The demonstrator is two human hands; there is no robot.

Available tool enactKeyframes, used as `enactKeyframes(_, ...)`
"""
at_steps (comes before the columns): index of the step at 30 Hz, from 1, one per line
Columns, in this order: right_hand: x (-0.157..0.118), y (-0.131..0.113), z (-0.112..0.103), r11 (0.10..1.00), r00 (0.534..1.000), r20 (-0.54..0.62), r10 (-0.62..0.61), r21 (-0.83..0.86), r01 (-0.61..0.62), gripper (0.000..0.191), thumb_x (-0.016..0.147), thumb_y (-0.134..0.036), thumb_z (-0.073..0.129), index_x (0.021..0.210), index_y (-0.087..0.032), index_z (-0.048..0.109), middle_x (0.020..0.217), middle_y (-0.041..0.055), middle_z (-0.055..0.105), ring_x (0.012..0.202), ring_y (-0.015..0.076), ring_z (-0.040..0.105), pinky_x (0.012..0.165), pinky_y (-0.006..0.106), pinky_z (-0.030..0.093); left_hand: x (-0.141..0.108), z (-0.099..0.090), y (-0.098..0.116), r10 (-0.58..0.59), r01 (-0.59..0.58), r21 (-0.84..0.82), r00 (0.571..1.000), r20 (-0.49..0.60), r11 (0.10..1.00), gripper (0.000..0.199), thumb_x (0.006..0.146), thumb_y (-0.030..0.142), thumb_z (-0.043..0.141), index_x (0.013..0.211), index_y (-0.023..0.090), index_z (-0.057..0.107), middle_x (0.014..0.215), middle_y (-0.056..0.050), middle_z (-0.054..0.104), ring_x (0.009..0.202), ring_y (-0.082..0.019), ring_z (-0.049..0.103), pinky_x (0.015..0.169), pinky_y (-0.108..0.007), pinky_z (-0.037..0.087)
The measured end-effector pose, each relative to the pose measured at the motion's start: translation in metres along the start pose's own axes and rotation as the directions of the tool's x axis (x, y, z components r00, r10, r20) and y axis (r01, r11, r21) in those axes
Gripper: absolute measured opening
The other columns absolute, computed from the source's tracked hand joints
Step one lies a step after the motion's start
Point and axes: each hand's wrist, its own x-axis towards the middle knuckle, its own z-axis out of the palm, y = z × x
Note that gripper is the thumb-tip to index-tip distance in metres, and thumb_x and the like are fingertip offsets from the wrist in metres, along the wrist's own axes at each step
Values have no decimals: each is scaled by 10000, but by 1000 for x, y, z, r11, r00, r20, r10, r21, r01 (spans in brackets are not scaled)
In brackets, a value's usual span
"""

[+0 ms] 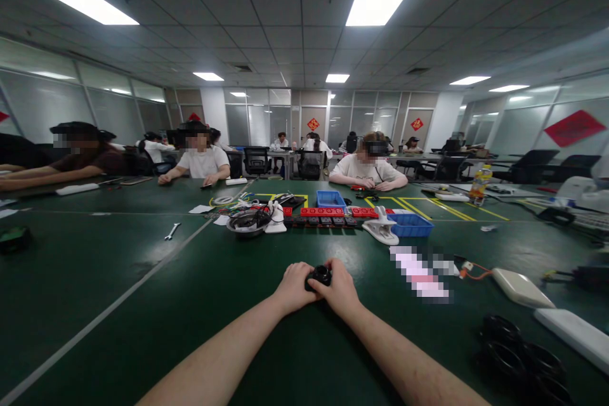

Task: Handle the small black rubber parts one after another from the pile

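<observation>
A small round black part (322,275) with a ring-like opening on top is between my two hands, just above the green table (228,330). My left hand (295,287) holds its left side, fingers closed round it. From the right, my right hand (339,285) grips the same part, with the thumb across its near side. The underside of the part is hidden by my hands. Several black ring-shaped parts (507,358) lie together at the lower right of the table.
Ahead are red and black power strips (323,221), blue trays (410,225), a bowl of cables (247,228) and a white clamp (380,228). A wrench (172,231) lies left. White power banks (523,287) and a bottle (480,185) stand right. People sit across the table.
</observation>
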Motion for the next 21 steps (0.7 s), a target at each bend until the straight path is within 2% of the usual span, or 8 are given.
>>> enactKeyframes(9, 1, 2, 2, 999, 1000, -8, -4, 50, 5, 368, 540, -367, 659, 810, -190, 481, 773, 13, 534, 726, 172, 509, 636, 281, 385, -1, 0, 1, -22, 23, 28, 1000, -8, 999, 392, 559, 424, 641, 859, 190, 546, 876, -25, 532, 850, -204, 483, 800, -326, 363)
enactKeyframes(15, 2, 1, 1, 991, 999, 19, 29, 131, -31, 353, 527, -328, 672, 803, -177, 512, 802, 28, 551, 779, 188, 515, 687, 297, 392, -1, 1, 0, -6, 8, 65, 999, -38, 998, 344, 597, 450, 613, 834, 203, 580, 869, -27, 519, 861, -201, 473, 822, -331, 350)
enactKeyframes(18, 4, 2, -1, 968, 993, 103, 52, 239, -75, 371, 525, -276, 674, 845, -165, 521, 824, 31, 558, 794, 187, 515, 710, 299, 394, 0, 0, -6, 4, -4, 8, 1000, 3, 1000, 380, 577, 489, 625, 844, 219, 599, 899, -27, 509, 875, -204, 464, 792, -315, 372)
enactKeyframes(21, 8, 3, -6, 914, 961, 271, 47, 377, -152, 405, 540, -240, 666, 912, -156, 529, 831, 26, 570, 777, 173, 520, 710, 298, 398, 2, -3, -12, 18, -15, -50, 998, 54, 999, 444, 558, 523, 633, 892, 230, 608, 938, -32, 502, 902, -212, 450, 787, -308, 381)
